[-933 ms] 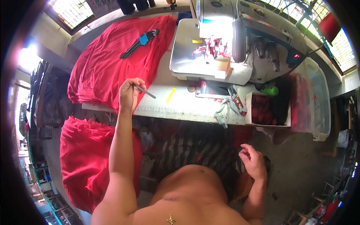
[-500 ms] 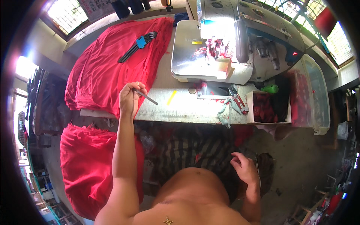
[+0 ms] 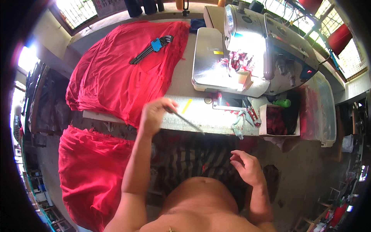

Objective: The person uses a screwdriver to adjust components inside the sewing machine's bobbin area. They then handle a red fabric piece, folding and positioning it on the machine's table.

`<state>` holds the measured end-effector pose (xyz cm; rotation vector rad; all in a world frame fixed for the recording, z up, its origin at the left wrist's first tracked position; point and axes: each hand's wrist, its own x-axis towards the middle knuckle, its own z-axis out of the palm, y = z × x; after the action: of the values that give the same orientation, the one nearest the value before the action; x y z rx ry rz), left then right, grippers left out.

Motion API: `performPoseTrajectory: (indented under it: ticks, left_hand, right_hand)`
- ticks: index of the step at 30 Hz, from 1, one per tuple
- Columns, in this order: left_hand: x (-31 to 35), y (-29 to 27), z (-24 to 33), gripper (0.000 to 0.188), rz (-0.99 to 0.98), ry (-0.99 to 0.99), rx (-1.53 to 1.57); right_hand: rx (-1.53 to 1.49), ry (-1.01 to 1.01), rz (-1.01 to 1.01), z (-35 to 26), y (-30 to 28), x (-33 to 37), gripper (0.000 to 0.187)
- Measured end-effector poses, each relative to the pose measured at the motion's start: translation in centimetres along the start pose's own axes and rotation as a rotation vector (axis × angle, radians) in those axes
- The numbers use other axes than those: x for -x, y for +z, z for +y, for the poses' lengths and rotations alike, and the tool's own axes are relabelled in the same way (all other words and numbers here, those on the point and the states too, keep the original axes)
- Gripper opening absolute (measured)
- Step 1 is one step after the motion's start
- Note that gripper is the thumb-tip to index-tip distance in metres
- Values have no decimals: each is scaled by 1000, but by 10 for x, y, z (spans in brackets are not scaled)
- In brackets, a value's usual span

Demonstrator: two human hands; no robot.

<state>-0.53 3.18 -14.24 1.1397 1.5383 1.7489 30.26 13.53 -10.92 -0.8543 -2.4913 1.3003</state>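
Fingers (image 3: 170, 103) of the left hand (image 3: 154, 114), left of centre, are pinched on one end of a thin grey rod (image 3: 188, 123), which slants down rightward past the front edge of the tabletop (image 3: 210, 125). Lower right of centre, the right hand (image 3: 250, 169) is loosely curled with its fingers parted, holding nothing visible. At the right, an open cream box (image 3: 263, 123) contains red-and-dark checked material and darker stuff; a green object (image 3: 284, 103) sits at its back. Beside it, a clear plastic bin (image 3: 327, 112) shows reddish, indistinct contents toward its left side.
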Motion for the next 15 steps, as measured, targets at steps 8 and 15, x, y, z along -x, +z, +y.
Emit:
performPoseTrajectory:
  ticks: [8,15]
  left_hand:
    - [25,70,45,25,-321,-34,-432]
    - [12,63,52,30,-434,66,-488]
  right_hand:
    - [-202,-65,-19,-35,14,-34,30]
    - [-109,-95,-26,-33,23,-45,16]
